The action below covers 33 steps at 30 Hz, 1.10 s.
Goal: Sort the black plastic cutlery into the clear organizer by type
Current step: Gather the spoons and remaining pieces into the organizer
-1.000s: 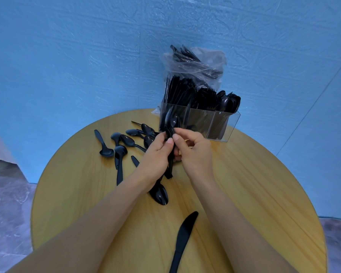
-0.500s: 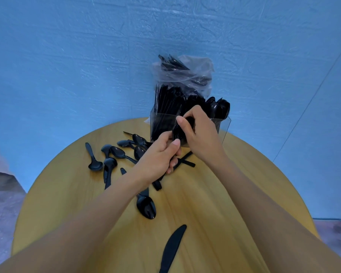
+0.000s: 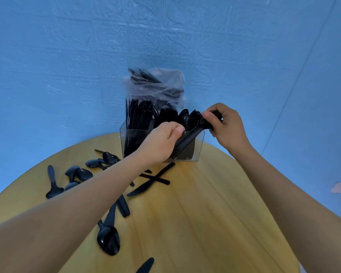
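A clear organizer (image 3: 199, 152) stands at the far edge of the round table, packed with upright black cutlery in separate compartments. Both hands hold one bundle of black spoons (image 3: 189, 137) tilted over its right compartment. My right hand (image 3: 224, 123) grips the bowl end at the top. My left hand (image 3: 161, 142) grips the handles lower down, in front of the organizer. Loose black spoons (image 3: 81, 174) lie on the left of the table, one large spoon (image 3: 108, 240) nearer me, and a knife (image 3: 140, 190) with crossed handles near the middle.
A crumpled clear plastic bag (image 3: 165, 83) with more black cutlery leans on the blue wall behind the organizer. The yellow wooden table (image 3: 205, 223) is round. Another knife tip (image 3: 146, 266) shows at the near edge.
Both hands have lifted the bundle of spoons from the table up to the organizer's right compartment. The view has shifted, so the table looks closer.
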{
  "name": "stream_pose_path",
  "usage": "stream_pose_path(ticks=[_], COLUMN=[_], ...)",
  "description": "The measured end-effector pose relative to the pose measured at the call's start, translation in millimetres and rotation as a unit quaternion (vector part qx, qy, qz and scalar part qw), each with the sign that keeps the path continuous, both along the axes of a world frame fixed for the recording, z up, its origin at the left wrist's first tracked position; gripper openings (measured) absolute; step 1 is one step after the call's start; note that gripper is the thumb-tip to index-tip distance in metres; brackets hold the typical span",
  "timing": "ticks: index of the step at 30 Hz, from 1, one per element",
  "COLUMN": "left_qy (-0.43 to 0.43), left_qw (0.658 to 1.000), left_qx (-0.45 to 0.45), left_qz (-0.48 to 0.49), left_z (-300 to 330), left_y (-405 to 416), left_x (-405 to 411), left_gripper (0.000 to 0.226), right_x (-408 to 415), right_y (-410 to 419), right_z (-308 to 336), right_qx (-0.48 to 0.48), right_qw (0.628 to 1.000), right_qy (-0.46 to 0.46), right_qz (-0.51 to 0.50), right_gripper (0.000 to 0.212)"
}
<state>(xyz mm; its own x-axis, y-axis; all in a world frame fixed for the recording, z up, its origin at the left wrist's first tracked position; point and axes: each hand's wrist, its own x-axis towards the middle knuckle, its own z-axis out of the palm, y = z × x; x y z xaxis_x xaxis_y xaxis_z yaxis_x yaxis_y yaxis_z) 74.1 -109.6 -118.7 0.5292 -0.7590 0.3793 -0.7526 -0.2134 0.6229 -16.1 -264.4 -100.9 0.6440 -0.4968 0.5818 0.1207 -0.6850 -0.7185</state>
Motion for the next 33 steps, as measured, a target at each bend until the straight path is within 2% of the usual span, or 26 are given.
stream_pose_path(ticks=[3,5,7,10,18,23,25,26,28,29,33], left_qy=[-0.154,-0.228,-0.278,-0.333,-0.329,-0.319,-0.318,-0.318,-0.319,-0.320,-0.322], left_qw=[0.987,0.971,0.955,0.937,0.937,0.941,0.941,0.941,0.941,0.941,0.940], left_qx=[0.033,0.070,0.095,0.096,0.105,0.105,0.105,0.106,0.104,0.103,0.108], left_qz=[0.040,0.034,0.037,0.046,0.045,0.042,0.041,0.040,0.039,0.039,0.033], left_z=[-12.7,-22.5,-29.2,-35.2,-29.8,-29.3,-30.2,-30.8,-31.8,-32.4,-34.3], left_y=[-5.3,-10.1,-15.3,-19.5,-24.5,-24.2,-23.2,-22.7,-22.1,-21.6,-19.7], left_x=[16.0,19.8,19.7,20.1,21.7,21.8,21.4,20.8,19.7,19.7,20.3], left_gripper=[0.033,0.044,0.053,0.055,0.055,0.057,0.056,0.057,0.057,0.057,0.060], right_x=[0.6,2.7,6.5,13.7,34.4,50.1,53.3,54.3,54.7,54.9,50.4], right_y=[-24.3,-33.7,-40.4,-43.0,-31.3,-11.4,-10.7,-10.9,-8.3,-6.2,-2.6], right_z=[11.8,21.6,30.1,39.7,53.4,22.5,6.5,-2.2,-16.6,-23.7,-37.2], right_qx=[-0.050,-0.079,-0.101,-0.134,-0.269,-0.355,-0.350,-0.321,-0.208,-0.171,-0.154], right_qw=[0.997,0.993,0.989,0.982,0.931,0.901,0.903,0.918,0.962,0.973,0.975], right_qy=[0.013,0.008,-0.001,0.002,0.078,0.135,0.140,0.127,0.094,0.091,0.116], right_qz=[-0.059,-0.092,-0.112,-0.136,-0.232,-0.210,-0.205,-0.194,-0.149,-0.129,-0.107], right_gripper=[0.015,0.014,0.016,0.018,0.025,0.026,0.027,0.027,0.025,0.024,0.031])
